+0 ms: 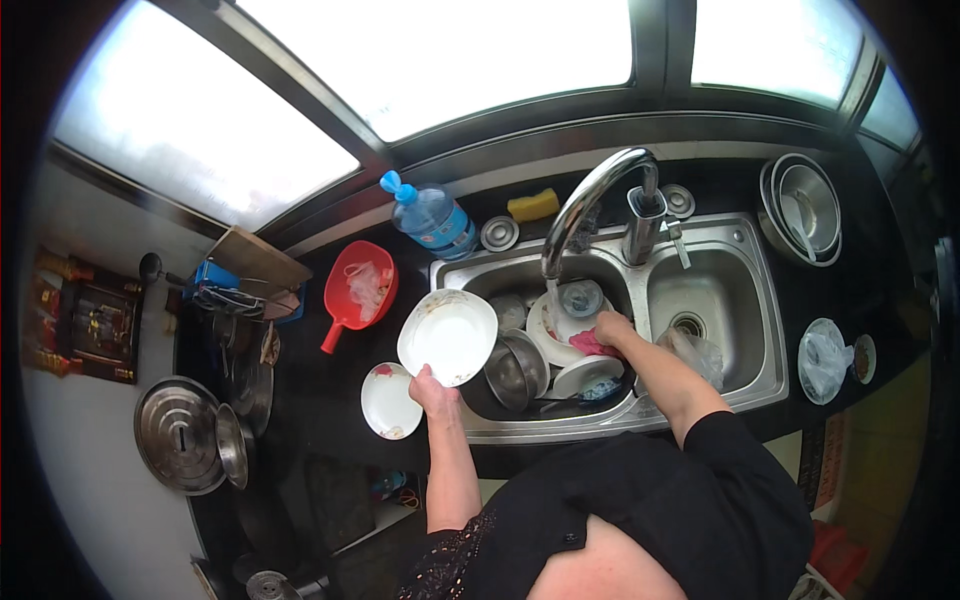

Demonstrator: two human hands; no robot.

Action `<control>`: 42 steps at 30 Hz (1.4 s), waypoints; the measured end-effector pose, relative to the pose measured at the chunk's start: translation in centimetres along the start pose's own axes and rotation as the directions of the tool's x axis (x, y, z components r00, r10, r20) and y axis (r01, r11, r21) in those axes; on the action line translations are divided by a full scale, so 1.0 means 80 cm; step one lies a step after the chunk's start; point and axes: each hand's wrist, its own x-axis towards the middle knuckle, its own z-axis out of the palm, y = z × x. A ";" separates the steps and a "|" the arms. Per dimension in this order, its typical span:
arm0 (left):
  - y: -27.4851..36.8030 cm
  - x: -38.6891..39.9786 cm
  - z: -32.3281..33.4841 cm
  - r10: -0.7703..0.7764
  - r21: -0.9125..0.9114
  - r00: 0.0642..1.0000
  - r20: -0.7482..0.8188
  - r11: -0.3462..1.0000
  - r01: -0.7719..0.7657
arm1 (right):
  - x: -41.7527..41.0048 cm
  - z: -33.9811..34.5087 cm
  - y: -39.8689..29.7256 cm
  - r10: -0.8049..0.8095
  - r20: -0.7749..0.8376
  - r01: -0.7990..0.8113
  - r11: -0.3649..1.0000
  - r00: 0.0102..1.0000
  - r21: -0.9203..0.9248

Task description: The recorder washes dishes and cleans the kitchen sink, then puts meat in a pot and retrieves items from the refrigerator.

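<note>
My left hand (435,391) grips the rim of a white plate (448,337) with a floral edge, tilted over the left side of the sink. Just below it, a smaller floral plate (391,405) lies on the black counter. In the left basin, my right hand (613,330) holds a pink cloth (591,343) beside a stack of dishes. Water runs from the chrome faucet (592,195) into that basin. Under the stream sit a white plate (541,330) and a clear bowl (581,298). Metal bowls (517,369) and another white dish (588,376) lie nearer me.
A red scoop (361,289) holding a plastic bag sits left of a large blue-capped bottle (433,219). A yellow sponge (533,205) lies behind the sink. Nested steel bowls (801,210) stand at right. A plastic bag (694,356) lies in the right basin (739,300).
</note>
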 end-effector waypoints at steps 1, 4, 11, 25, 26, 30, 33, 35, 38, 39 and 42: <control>-0.002 0.006 -0.002 0.003 -0.007 1.000 -0.001 1.000 -0.003 | -0.005 -0.003 0.000 0.051 0.004 -0.051 0.998 0.999 0.029; -0.010 0.037 -0.015 -0.009 -0.068 0.994 -0.111 0.998 0.001 | -0.003 0.001 -0.004 0.052 0.029 -0.053 0.998 0.998 0.020; -0.017 0.079 -0.021 0.069 -0.095 0.977 -0.201 0.991 -0.089 | -0.036 -0.036 -0.027 -0.089 -0.162 0.110 0.986 0.983 0.123; 0.010 0.117 -0.044 0.065 0.036 0.974 -0.218 0.998 -0.059 | -0.066 -0.063 -0.083 -0.209 -0.157 0.186 0.126 0.965 0.974; 0.012 0.119 -0.047 0.063 0.034 0.975 -0.213 0.998 -0.057 | -0.066 -0.056 -0.084 -0.192 -0.148 0.149 -0.009 0.970 0.989; 0.023 0.125 -0.056 -0.028 0.066 0.995 -0.095 0.997 0.034 | -0.059 -0.042 -0.086 -0.265 -0.103 0.078 -0.104 0.959 0.992; 0.034 0.121 -0.057 -0.025 0.134 0.999 -0.043 0.991 0.031 | -0.056 -0.038 -0.085 -0.275 -0.119 0.113 -0.035 0.954 0.993; 0.041 0.110 -0.057 -0.028 0.180 1.000 -0.003 0.983 0.028 | -0.052 -0.039 -0.089 -0.205 -0.073 0.071 -0.021 0.976 0.997; 0.042 0.053 -0.026 0.016 0.335 1.000 0.008 0.942 -0.018 | -0.045 -0.032 -0.074 -0.109 0.001 0.000 0.012 0.994 1.000; 0.033 0.029 -0.014 0.271 0.634 0.961 -0.053 0.753 -0.177 | -0.042 -0.027 -0.066 -0.093 0.034 -0.031 0.039 0.995 0.999; -0.014 0.000 -0.008 0.629 0.706 0.646 0.432 0.210 -0.676 | -0.035 -0.009 -0.058 -0.120 0.144 -0.122 0.175 0.982 0.977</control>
